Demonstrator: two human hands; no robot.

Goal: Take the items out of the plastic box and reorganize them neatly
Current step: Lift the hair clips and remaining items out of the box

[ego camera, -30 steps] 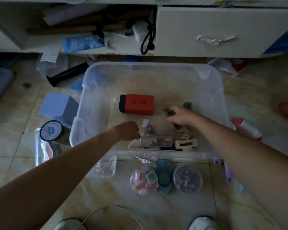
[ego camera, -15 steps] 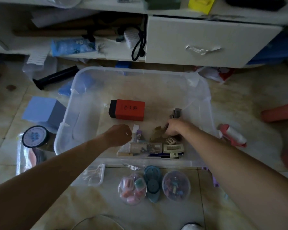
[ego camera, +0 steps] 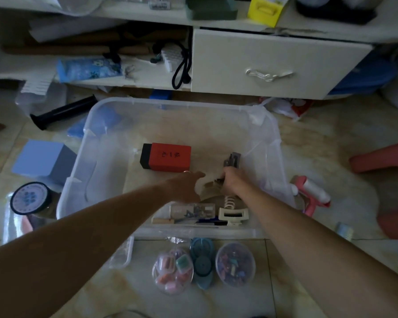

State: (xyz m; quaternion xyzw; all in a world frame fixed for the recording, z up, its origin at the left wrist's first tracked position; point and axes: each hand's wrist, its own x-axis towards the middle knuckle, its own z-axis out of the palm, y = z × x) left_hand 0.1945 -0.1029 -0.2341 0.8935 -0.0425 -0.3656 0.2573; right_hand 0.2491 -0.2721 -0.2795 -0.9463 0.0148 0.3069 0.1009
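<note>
I see the clear plastic box [ego camera: 78,180] on the tiled floor [ego camera: 331,145], in front of a white drawer [ego camera: 274,63]. Its long side runs left to right across my view. The box is see-through with a pale rim, and I can see the floor through its bottom.

Both my hands are inside it, near the front middle. My left hand [ego camera: 189,187] has its fingers out fairly straight and touches a crumpled beige thing [ego camera: 210,187]. My right hand [ego camera: 233,181] is curled on the other side of that same beige thing and seems to pinch it. A small dark gray clip [ego camera: 232,159] sticks up just behind my right hand.

A red and black block [ego camera: 167,157] lies flat in the box, its long side left to right, black end on the left. Close to the front wall lie a clear little case [ego camera: 193,211] and a cream hair claw [ego camera: 232,215].

Outside, just in front of the box, stand two round clear tubs [ego camera: 236,263] of small colored bits with a teal tape holder [ego camera: 202,265] between them. A blue box [ego camera: 41,159] sits to the left, and a pink lint roller [ego camera: 313,191] to the right.
</note>
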